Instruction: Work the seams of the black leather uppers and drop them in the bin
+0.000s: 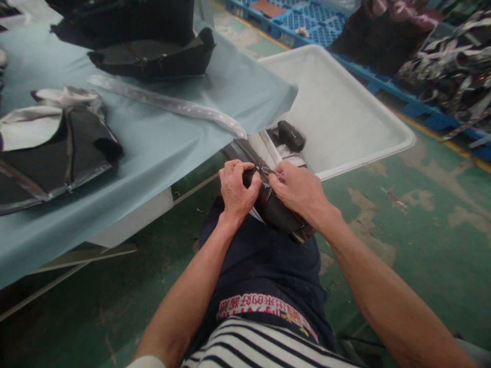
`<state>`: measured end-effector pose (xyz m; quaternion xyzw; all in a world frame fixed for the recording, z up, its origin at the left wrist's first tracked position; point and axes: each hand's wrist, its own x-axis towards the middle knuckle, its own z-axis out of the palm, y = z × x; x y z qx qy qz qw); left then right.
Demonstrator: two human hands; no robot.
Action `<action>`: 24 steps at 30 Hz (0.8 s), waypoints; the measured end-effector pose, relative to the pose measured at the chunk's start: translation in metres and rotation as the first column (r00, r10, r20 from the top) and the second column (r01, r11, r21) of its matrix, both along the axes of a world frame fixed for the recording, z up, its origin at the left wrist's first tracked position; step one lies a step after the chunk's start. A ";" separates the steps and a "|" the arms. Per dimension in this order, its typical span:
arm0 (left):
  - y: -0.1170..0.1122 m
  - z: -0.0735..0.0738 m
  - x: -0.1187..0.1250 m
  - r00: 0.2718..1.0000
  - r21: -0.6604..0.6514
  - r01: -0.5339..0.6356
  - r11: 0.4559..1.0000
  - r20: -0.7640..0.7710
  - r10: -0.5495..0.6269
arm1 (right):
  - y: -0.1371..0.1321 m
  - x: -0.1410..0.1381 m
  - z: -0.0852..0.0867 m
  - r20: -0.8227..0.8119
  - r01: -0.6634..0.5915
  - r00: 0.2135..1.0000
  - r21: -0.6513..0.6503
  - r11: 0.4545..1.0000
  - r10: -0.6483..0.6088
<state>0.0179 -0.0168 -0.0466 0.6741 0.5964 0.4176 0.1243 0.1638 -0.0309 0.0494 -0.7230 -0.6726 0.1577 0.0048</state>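
Over my lap, at the table corner, lies a dark, glossy folded piece (274,207) that looks like a bag part. My left hand (238,188) is closed on its upper edge, thumb and forefinger curled in a pinch. Across from it, my right hand (301,189) is closed around a small thin metal tool (268,170) with a bit of pink by the fingers. The tool's tip meets the dark piece near my left fingertips. Its exact kind is too small to make out.
A blue-grey cloth (164,138) covers the table on the left, with black bag pieces (46,153) and a long clear plastic strip (172,106) on it. A white bin (345,112) stands at the right, holding dark items. Blue pallets (314,23) with piled goods stand beyond.
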 end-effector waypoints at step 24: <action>-0.005 -0.005 0.005 0.994 0.046 -0.087 0.995 0.071 0.084 | -0.001 -0.024 0.011 0.179 -0.044 0.983 -0.005 0.999 0.044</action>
